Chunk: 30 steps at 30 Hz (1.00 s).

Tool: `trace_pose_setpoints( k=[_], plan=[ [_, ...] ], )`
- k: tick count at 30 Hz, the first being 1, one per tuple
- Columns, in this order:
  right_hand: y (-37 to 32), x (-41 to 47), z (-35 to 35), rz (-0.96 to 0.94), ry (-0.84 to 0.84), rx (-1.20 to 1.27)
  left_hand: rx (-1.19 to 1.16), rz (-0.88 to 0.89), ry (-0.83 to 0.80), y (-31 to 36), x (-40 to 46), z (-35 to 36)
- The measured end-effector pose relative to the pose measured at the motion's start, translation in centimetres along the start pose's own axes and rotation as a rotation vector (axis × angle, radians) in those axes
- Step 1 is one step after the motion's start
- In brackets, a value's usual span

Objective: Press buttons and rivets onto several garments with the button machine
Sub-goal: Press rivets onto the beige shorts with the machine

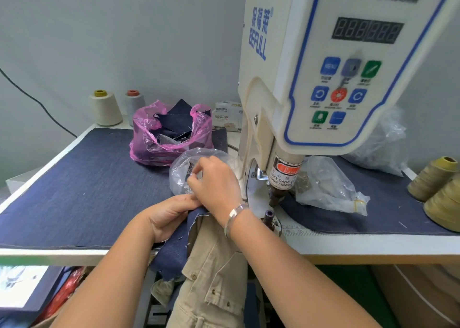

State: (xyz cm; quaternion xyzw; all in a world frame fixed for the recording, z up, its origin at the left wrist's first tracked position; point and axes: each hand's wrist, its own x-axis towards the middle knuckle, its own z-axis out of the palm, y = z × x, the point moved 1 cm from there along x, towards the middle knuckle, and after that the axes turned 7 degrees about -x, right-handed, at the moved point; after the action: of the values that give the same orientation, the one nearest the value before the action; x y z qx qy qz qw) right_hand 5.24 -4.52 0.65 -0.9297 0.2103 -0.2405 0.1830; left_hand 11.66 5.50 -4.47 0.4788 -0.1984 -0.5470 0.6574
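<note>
One button machine [331, 83] stands at the right of the table [373, 246], its press head coming down just right of the person's hands. I count four thread cones: two pale ones [105, 108] far left by the wall, two yellow ones [434, 178] at the right edge. There are three clear plastic bags and one pink bag [169, 133] stuffed with dark blue fabric scraps. Two garments hang off the near edge, a navy piece [174, 250] and a khaki garment [214, 273] with small metal studs.

The right hand [214, 183], a silver bangle on its wrist, has fingers curled, pinching at the mouth of the nearest clear bag [184, 168], which sits just left of the machine's base. The left hand [169, 215] lies below it, fingers bent round the top edge of the navy piece, thumb close to the right hand's fingertips.
</note>
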Motion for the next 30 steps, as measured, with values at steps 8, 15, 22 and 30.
trace_pose_setpoints(
  k=[8, 15, 22, 30],
  plan=[
    [5.2, -11.6, -7.8, 0.225, -0.048, 0.507, 0.0, -0.06, 0.006, -0.1, 0.1, -0.5],
    [9.4, -11.7, -8.5, 0.511, -0.067, 0.702, -0.007, -0.047, 0.033, -0.1, -0.1, -0.2],
    [10.2, -11.3, -7.3, 0.54, -0.087, 1.071, -0.003, -0.046, 0.08, -0.1, -0.2, -0.1],
    [10.3, -11.1, -6.8, 0.46, -0.046, 0.945, -0.001, -0.038, 0.083, -0.2, -0.1, -0.1]
  ],
)
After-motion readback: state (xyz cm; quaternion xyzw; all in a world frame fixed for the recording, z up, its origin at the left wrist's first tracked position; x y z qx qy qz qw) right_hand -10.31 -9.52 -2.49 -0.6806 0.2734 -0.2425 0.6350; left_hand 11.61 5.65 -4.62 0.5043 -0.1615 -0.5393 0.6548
